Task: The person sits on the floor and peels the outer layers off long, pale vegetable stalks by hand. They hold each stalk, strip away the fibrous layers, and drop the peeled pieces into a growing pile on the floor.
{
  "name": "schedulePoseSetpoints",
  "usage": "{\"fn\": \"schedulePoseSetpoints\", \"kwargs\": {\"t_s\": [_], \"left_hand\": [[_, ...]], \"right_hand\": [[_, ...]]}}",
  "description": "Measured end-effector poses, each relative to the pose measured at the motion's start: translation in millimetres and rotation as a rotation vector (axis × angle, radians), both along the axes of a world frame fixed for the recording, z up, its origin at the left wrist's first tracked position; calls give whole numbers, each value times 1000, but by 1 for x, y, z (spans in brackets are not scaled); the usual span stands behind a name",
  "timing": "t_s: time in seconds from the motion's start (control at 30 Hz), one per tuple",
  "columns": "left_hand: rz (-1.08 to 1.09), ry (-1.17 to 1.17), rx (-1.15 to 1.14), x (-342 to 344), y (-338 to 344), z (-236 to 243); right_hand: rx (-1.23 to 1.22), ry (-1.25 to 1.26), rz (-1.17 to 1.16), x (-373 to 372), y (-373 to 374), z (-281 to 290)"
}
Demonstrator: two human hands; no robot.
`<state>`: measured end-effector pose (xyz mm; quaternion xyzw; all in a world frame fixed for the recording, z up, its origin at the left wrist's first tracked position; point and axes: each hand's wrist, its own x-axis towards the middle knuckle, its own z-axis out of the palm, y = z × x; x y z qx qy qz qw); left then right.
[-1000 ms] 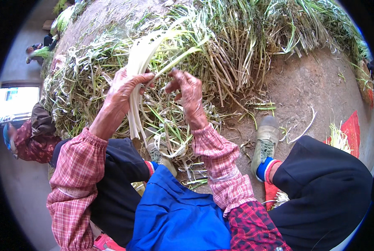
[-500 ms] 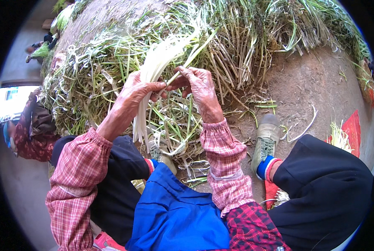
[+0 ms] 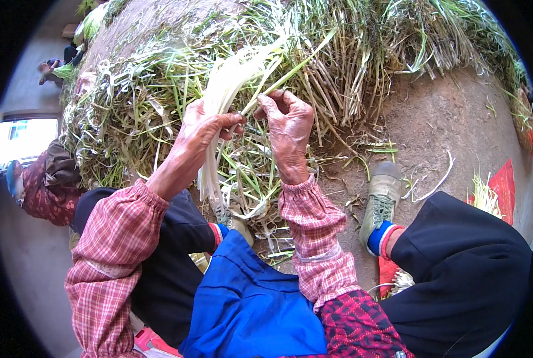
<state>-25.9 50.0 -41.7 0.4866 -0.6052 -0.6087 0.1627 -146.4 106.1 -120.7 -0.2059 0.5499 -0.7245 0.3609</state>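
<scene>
A bundle of long pale stalks (image 3: 228, 74) is gripped in my left hand (image 3: 198, 134), its white ends hanging below the fingers and the leafy tops angled up to the right. A single greener stalk (image 3: 296, 65) slants out beside the bundle. My right hand (image 3: 287, 128), to the right of the left one, has thumb and forefinger pinched on this stalk. Beneath both hands lies a heap of loose green and dry stems and leaves (image 3: 129, 137).
Denser stalk piles (image 3: 350, 53) line the back on bare ground (image 3: 439, 125). A red sheet (image 3: 502, 185) with pale trimmings is at the right. My shoes (image 3: 381, 197) rest among scraps. Another person (image 3: 45, 191) sits at the left; more are farther back.
My left hand and the bundle have shifted right. My right hand has moved right and up, and its fingers have closed on the greener stalk.
</scene>
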Motion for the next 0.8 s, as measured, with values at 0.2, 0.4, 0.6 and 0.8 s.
{"fn": "schedulePoseSetpoints", "kwargs": {"t_s": [0.2, 0.4, 0.6, 0.8], "left_hand": [[50, 124, 88, -2, -5, -5], [124, 207, 175, -7, -4, -1], [176, 178, 128, -5, -9, -4], [345, 67, -21, -2, -22, 1]], "right_hand": [[-213, -303, 60, 5, 5, 4], [-300, -346, 87, 6, 5, 4], [-376, -360, 85, 18, 7, 12], [-439, -681, 36, 22, 7, 10]]}}
